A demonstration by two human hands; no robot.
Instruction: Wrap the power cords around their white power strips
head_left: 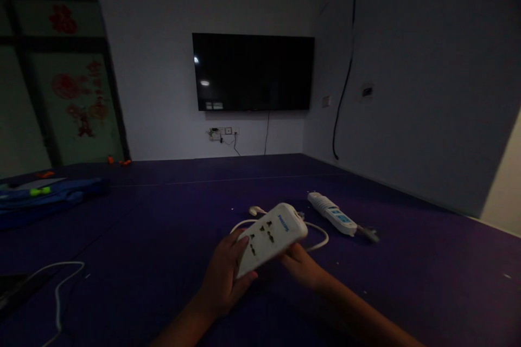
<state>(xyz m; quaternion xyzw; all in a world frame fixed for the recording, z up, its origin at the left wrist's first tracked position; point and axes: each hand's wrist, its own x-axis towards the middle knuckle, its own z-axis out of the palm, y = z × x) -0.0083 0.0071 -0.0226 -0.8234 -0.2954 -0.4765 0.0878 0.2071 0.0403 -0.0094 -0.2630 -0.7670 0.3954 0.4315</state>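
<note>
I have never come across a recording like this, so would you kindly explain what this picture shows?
There is no machine here: a camera worn on the person's head looks forward and down. Their bare left hand grips a white power strip; their bare right hand is at its underside. On the purple surface, to the right, lies a second strip with cord wound around one end. To the left are blue cloth and a white cable. A dark television hangs beyond.

left: open purple surface (163,238), white cord (57,299) beyond; right blocked: cable loop (326,236), wrapped power strip (334,215)
</note>
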